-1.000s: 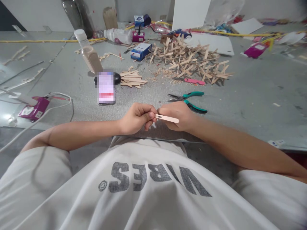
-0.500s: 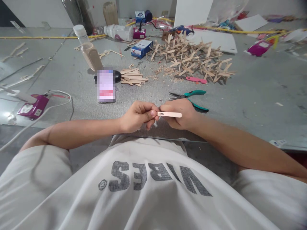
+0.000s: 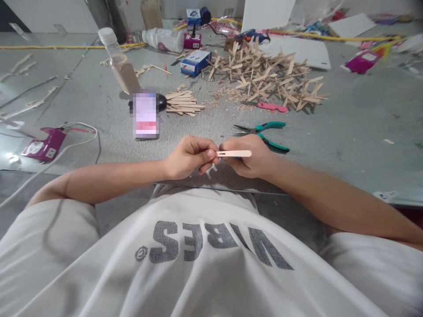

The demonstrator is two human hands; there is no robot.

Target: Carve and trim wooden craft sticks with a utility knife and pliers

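Observation:
A pale wooden craft stick (image 3: 236, 153) with a small dark slot near its left end is pinched between the thumb and fingers of my left hand (image 3: 191, 156). It points right, passing in front of my right hand (image 3: 249, 154). That hand is closed, its fingertips close to the slotted end. A sliver of blue shows under the stick at the right fingers, but what it belongs to is hidden. Just beyond my right hand lie teal-handled pliers (image 3: 271, 126), their jaws parted.
A heap of joined craft sticks (image 3: 264, 77) lies beyond, with wood shavings (image 3: 228, 94) and a pink-handled knife (image 3: 272, 107) before it. Loose sticks (image 3: 185, 103), a phone (image 3: 146, 116), a tilted bottle (image 3: 124, 70), a blue box (image 3: 195, 63) and a purple power adapter (image 3: 44, 144) are leftward.
The whole view has shifted slightly. Both hands keep nearly the same pose around the craft stick, and a little blue now shows beneath it.

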